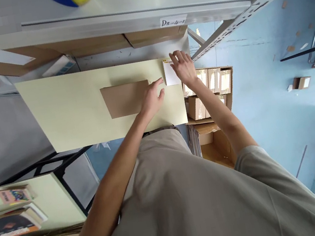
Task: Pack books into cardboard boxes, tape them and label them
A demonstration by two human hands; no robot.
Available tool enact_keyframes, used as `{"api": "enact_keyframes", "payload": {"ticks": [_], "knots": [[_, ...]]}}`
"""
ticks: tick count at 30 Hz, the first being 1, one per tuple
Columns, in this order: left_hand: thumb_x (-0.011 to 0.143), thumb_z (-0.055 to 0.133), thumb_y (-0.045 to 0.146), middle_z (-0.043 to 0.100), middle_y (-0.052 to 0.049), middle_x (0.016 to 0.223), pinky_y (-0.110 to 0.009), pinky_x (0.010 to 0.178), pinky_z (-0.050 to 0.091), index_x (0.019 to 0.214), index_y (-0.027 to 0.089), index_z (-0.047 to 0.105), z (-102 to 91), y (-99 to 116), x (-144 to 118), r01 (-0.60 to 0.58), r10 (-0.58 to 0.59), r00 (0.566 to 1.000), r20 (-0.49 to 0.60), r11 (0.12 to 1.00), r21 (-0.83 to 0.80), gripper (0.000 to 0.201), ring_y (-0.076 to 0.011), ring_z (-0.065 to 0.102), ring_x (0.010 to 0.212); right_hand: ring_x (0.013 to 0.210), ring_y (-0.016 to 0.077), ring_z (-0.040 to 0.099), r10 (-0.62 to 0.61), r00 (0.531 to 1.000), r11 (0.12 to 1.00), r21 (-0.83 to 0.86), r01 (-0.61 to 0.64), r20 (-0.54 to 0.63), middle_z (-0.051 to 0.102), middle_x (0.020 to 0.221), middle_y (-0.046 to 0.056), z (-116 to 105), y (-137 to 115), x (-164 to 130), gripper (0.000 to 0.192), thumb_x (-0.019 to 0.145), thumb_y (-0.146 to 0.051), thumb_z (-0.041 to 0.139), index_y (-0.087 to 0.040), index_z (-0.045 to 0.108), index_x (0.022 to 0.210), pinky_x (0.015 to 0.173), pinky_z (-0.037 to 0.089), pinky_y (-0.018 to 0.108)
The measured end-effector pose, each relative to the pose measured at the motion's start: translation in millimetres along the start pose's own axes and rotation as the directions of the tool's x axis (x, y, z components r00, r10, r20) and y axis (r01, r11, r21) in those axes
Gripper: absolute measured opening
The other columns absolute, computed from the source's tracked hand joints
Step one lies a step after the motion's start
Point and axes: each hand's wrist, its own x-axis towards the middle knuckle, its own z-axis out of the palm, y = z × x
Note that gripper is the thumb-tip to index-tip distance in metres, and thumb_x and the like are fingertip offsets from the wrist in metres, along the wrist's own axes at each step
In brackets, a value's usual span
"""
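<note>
A flat brown cardboard piece (125, 98) lies on a pale yellow table (64, 110). My left hand (152, 98) rests flat on the right end of the cardboard, fingers spread. A small white paper slip (170, 76) lies at the table's far right corner. My right hand (183, 66) lies on the slip's right side, fingers extended over its edge.
A grey metal shelf rack (128, 21) with a handwritten label stands behind the table, with cardboard boxes (92, 44) underneath it. An open box of small cartons (210, 92) sits to the right on the blue floor. Books (14, 220) lie on a lower shelf at the left.
</note>
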Motion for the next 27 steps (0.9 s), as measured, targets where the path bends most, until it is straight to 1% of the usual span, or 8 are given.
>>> {"api": "enact_keyframes", "payload": {"ticks": [3,7,11,14,17,20,23,27], "knots": [[0.111,0.066,0.019,0.077,-0.014,0.163,-0.052,0.137,0.055,0.160,0.022,0.071,17.1,-0.5,5.2,0.003,-0.003,1.000,0.030,1.000,-0.015,0.049,-0.0340,0.072,0.153,0.176,0.0538,0.038,-0.051,0.998,0.999,0.020,0.050,0.034,0.049,0.185,0.026,14.5,1.8,10.7,0.085,0.114,-0.067,0.069,-0.018,0.049,0.180,0.140,0.039,0.082],[0.111,0.066,0.021,0.076,-0.014,0.165,-0.055,0.138,0.054,0.160,0.022,0.072,23.0,-7.4,-6.9,0.025,-0.023,0.998,0.051,0.999,-0.036,0.050,-0.0352,0.070,0.155,0.179,0.0530,0.036,-0.109,0.968,0.994,0.023,0.107,0.225,0.044,0.189,0.031,35.9,4.5,3.5,0.098,0.098,-0.064,0.094,-0.011,0.058,0.172,0.143,0.040,0.078],[0.111,0.066,0.022,0.075,-0.015,0.166,-0.054,0.139,0.054,0.161,0.022,0.073,22.6,-13.6,-16.6,0.066,-0.063,0.996,0.066,0.997,-0.045,0.051,-0.0354,0.071,0.155,0.181,0.0500,0.037,-0.100,0.951,0.994,-0.006,0.106,0.293,0.041,0.193,0.028,39.4,7.1,-8.2,0.066,0.104,-0.044,0.090,-0.011,0.072,0.158,0.144,0.039,0.074],[0.110,0.067,0.021,0.074,-0.017,0.167,-0.055,0.139,0.054,0.161,0.019,0.073,24.0,-15.5,-15.3,0.085,-0.080,0.993,0.091,0.995,-0.050,0.051,-0.0367,0.071,0.155,0.176,0.0492,0.047,-0.137,0.928,0.989,0.002,0.146,0.346,0.049,0.190,0.023,31.1,7.5,-8.4,0.038,0.110,-0.034,0.077,-0.015,0.083,0.143,0.141,0.044,0.075],[0.110,0.067,0.020,0.073,-0.017,0.167,-0.055,0.138,0.054,0.160,0.019,0.074,26.5,-16.6,-9.7,0.095,-0.088,0.991,0.101,0.994,-0.062,0.051,-0.0370,0.071,0.154,0.156,0.0490,0.067,-0.102,0.911,0.989,-0.054,0.135,0.399,0.071,0.169,0.025,22.4,2.5,-5.0,0.033,0.113,-0.019,0.061,-0.014,0.087,0.134,0.129,0.055,0.073],[0.110,0.068,0.021,0.074,-0.016,0.167,-0.054,0.138,0.054,0.159,0.020,0.074,28.8,-18.4,-4.8,0.093,-0.087,0.992,0.087,0.993,-0.067,0.050,-0.0365,0.071,0.153,0.136,0.0495,0.078,0.016,0.933,0.990,-0.135,0.035,0.360,0.084,0.141,0.029,17.7,-5.1,-0.7,0.035,0.113,-0.015,0.057,-0.011,0.088,0.128,0.117,0.061,0.071],[0.109,0.071,0.022,0.075,-0.015,0.164,-0.053,0.138,0.055,0.158,0.022,0.075,30.4,-21.6,-1.2,0.085,-0.080,0.994,0.077,0.994,-0.070,0.049,-0.0360,0.072,0.151,0.127,0.0481,0.080,0.117,0.949,0.993,-0.056,-0.105,0.294,0.087,0.128,0.022,12.3,-6.8,5.5,0.019,0.109,-0.031,0.081,-0.017,0.092,0.114,0.116,0.062,0.069],[0.108,0.070,0.021,0.076,-0.015,0.162,-0.052,0.139,0.053,0.159,0.021,0.074,33.2,-29.1,12.5,0.058,-0.055,0.995,0.080,0.998,-0.038,0.051,-0.0360,0.072,0.151,0.103,0.0354,0.083,0.132,0.939,0.947,0.238,-0.214,0.319,0.088,0.107,0.012,-13.2,2.5,22.0,0.039,0.090,-0.051,0.106,-0.016,0.091,0.099,0.106,0.069,0.055]]}}
